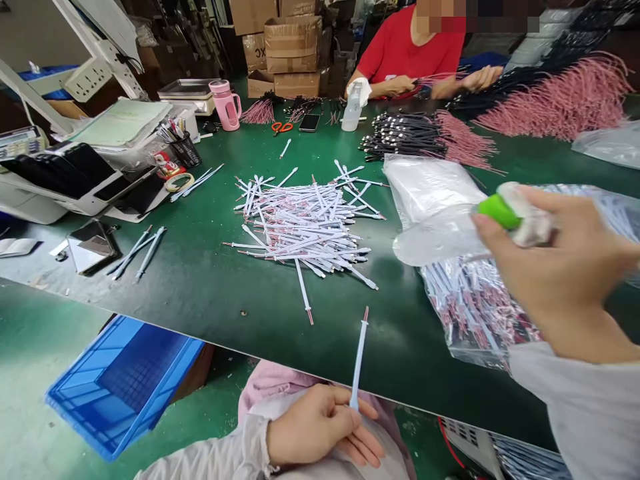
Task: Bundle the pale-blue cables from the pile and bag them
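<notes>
My left hand (320, 423) is palm up over my lap. Between thumb and fingers it pinches one end of a pale blue-white cable (359, 360), whose bare reddish wire ends point away from me. On the right, my right hand (560, 260) grips a translucent bottle (440, 237) held sideways, slightly smeared by motion. A green part (500, 211) and white tissue (533, 223) show at the bottle's near end. A loose pile of similar cables (305, 223) lies mid-table. Beneath the bottle are clear bags, one full of cables (480, 307).
A blue crate (125, 380) stands below the table's left edge. A pink cup (226, 105), orange scissors (282, 128) and a phone (309, 123) sit farther back. Across the table, a person in a red shirt (400, 47) handles wires near black-and-pink cable bundles (430, 137).
</notes>
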Demonstrator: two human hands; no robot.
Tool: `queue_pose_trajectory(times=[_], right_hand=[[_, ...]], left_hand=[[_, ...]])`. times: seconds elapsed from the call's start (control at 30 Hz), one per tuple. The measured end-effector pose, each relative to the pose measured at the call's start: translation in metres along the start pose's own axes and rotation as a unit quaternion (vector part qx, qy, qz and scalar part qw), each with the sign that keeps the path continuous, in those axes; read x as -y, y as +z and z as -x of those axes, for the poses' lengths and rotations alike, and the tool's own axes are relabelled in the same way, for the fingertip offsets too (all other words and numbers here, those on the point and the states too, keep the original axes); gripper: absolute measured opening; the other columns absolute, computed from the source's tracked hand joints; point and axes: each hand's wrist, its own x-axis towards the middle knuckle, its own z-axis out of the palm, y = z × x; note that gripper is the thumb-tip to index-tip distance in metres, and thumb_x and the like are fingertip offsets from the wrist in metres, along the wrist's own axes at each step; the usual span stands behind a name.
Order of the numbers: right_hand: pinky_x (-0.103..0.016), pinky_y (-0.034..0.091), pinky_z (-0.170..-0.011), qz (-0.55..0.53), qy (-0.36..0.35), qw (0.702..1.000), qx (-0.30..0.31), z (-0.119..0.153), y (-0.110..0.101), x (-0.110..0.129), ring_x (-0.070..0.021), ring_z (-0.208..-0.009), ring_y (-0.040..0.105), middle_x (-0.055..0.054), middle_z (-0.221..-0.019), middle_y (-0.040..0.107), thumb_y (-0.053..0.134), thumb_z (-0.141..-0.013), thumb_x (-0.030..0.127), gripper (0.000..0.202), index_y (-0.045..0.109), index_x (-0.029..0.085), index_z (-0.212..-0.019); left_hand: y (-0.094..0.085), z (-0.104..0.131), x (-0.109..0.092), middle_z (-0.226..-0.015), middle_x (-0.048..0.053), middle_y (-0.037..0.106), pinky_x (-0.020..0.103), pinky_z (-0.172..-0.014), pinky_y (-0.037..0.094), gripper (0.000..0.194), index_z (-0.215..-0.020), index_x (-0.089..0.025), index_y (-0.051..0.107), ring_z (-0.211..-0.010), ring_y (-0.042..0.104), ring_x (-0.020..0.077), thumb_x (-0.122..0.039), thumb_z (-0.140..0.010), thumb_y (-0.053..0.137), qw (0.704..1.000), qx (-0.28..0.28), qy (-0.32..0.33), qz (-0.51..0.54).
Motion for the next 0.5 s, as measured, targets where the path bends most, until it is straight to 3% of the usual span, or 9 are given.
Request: queue_pose_trajectory(times=[0.1, 0.2, 0.3, 0.4, 0.43, 0.5], right_hand=[[-0.032, 0.044, -0.069, 0.028, -0.039, 0.999, 0.003, -0.004, 0.02, 0.011, -0.0257, -0.084, 0.062, -0.015, -0.093, 0.067, 0.063, -0.075, 0.047, 0.049, 0.061, 0.011, -0.108], [-0.03, 0.043, -0.068, 0.024, -0.071, 0.996, 0.046, -0.016, 0.023, 0.014, -0.0227, -0.083, 0.061, -0.015, -0.09, 0.067, 0.054, -0.083, 0.046, 0.045, 0.063, 0.011, -0.109], [-0.031, 0.042, -0.066, 0.018, -0.061, 0.997, 0.053, -0.027, 0.01, 0.02, -0.0204, -0.079, 0.061, -0.012, -0.081, 0.068, 0.049, -0.087, 0.04, 0.035, 0.068, 0.014, -0.102], [-0.031, 0.044, -0.069, -0.037, -0.045, 0.998, 0.034, -0.02, -0.012, 0.038, -0.0196, -0.081, 0.061, -0.011, -0.084, 0.069, 0.055, -0.085, 0.033, 0.026, 0.071, 0.015, -0.096], [-0.03, 0.045, -0.07, -0.07, -0.047, 0.995, 0.047, -0.01, -0.02, 0.047, -0.0188, -0.081, 0.062, -0.008, -0.086, 0.069, 0.057, -0.084, 0.031, 0.023, 0.071, 0.017, -0.095], [-0.027, 0.047, -0.071, -0.174, -0.06, 0.973, 0.138, 0.019, -0.032, 0.066, -0.0155, -0.079, 0.062, -0.002, -0.088, 0.07, 0.061, -0.081, 0.026, 0.015, 0.071, 0.022, -0.092]], left_hand=[[0.001, -0.001, 0.0, -0.084, 0.014, 0.068, 0.034, -0.075, 0.049, 0.055, -0.098, -0.009, 0.06, -0.077, 0.066, 0.0215, -0.058, -0.071, 0.06, 1.0, -0.017, 0.016, -0.008], [0.002, -0.001, -0.002, -0.084, 0.014, 0.068, 0.033, -0.074, 0.049, 0.051, -0.098, -0.009, 0.06, -0.076, 0.065, 0.0206, -0.055, -0.075, 0.058, 0.999, -0.027, 0.027, -0.019], [0.003, -0.001, -0.003, -0.085, 0.014, 0.068, 0.033, -0.073, 0.049, 0.048, -0.098, -0.009, 0.061, -0.075, 0.065, 0.0202, -0.051, -0.076, 0.058, 0.999, -0.028, 0.026, -0.014], [0.003, -0.001, -0.003, -0.086, 0.015, 0.067, 0.034, -0.074, 0.049, 0.048, -0.099, -0.008, 0.061, -0.075, 0.065, 0.0205, -0.05, -0.077, 0.059, 0.999, -0.025, 0.021, -0.006], [0.003, -0.001, -0.003, -0.086, 0.015, 0.067, 0.034, -0.074, 0.049, 0.048, -0.099, -0.008, 0.061, -0.076, 0.065, 0.0206, -0.05, -0.076, 0.059, 1.0, -0.024, 0.018, -0.004], [0.003, -0.001, -0.003, -0.085, 0.016, 0.067, 0.034, -0.074, 0.049, 0.048, -0.098, -0.007, 0.061, -0.075, 0.065, 0.0206, -0.05, -0.076, 0.06, 1.0, -0.025, 0.016, 0.001]])
